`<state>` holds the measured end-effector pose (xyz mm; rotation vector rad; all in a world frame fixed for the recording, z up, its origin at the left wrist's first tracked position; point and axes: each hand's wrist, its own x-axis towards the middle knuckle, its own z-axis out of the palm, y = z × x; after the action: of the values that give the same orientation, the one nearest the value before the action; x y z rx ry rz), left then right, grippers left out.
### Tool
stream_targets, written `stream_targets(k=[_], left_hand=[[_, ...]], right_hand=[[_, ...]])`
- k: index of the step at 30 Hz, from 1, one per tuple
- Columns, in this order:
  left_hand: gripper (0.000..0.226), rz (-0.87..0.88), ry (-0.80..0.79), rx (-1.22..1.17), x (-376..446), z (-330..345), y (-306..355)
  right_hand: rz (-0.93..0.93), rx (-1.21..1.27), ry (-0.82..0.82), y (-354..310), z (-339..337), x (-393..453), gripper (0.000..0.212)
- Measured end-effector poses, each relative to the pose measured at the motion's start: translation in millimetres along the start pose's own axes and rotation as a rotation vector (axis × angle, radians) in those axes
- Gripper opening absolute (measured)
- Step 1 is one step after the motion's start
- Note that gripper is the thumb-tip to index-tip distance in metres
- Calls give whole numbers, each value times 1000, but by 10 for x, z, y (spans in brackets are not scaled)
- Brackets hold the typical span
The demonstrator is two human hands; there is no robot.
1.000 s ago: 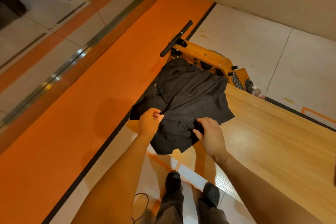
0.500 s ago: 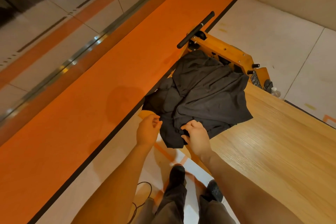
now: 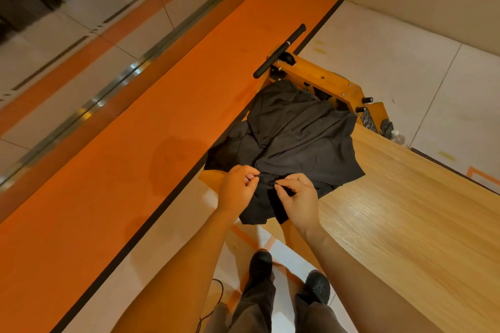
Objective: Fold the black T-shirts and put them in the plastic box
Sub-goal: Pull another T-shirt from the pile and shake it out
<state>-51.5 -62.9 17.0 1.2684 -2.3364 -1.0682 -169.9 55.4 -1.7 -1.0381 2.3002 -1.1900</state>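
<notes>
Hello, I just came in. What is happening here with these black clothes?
A person stands at the corner of a wooden table and works on a crumpled heap of black T-shirts. The left hand and the right hand both pinch the cloth at the near edge of the heap. Nothing looks folded yet, and no plastic box is in view.

- the wooden table [image 3: 405,224] runs off the right and bottom edges, so no idea how big it is
- the black T-shirts [image 3: 297,143] are one crumpled heap, can't count them, and they cover the table's corner
- the bottle [image 3: 397,137] peeking past the table's far edge is mostly hidden
- label on the orange cart [image 3: 324,81] is too small to read
</notes>
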Motion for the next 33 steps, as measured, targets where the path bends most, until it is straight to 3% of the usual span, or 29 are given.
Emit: stream_targets(k=[8,15,24,28,33], left_hand=[[31,225,-125,70,152,147,519],[30,251,-280,136,282,259,944],[19,289,-337,98,276,409,1362],[24,308,-334,96,283,465,1474],[20,311,-200,62,356,475,1507]], right_hand=[[153,268,65,-73,-546,150,7],[200,392,170,-14,-1063,224,10],[343,484,281,163,-1601,299,9],[391,504,308,246,-1697,324,8],[417,500,292,279,-1713,347,6]])
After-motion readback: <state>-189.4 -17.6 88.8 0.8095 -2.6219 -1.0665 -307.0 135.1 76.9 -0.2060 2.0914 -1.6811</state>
